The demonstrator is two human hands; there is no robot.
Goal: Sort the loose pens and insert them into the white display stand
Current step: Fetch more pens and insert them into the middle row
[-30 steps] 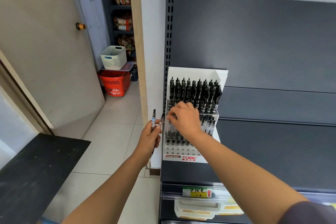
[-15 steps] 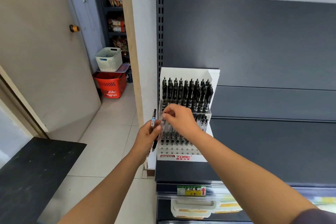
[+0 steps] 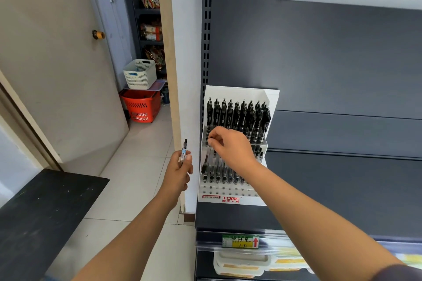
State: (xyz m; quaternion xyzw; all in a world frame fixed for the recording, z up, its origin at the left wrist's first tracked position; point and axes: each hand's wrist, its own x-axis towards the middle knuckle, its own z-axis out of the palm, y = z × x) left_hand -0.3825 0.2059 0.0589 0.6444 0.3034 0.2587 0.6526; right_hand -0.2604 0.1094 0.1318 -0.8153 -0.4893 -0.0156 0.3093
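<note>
The white display stand [image 3: 231, 199] with red lettering stands on a dark grey shelf. Its back tier holds several black pens [image 3: 237, 116]; the lower tier holds several clear-bodied pens. My right hand [image 3: 230, 147] pinches the top of one clear pen [image 3: 206, 158] at the left end of the lower tier, its tip down among the holes. My left hand [image 3: 179, 172] grips a loose pen [image 3: 184, 150] upright, just left of the stand. The front rows of holes show no pens.
The dark shelf [image 3: 342, 189] extends right of the stand, with a yellow price tag [image 3: 241, 241] on its front rail. A white wall edge lies between my hands. A black counter [image 3: 38, 219] is at lower left. Red and white baskets [image 3: 140, 91] sit on the floor beyond.
My right hand rose from the lower tier and now pinches a clear pen by its top at the tier's left end. My left hand shifted slightly left, still holding its pen.
</note>
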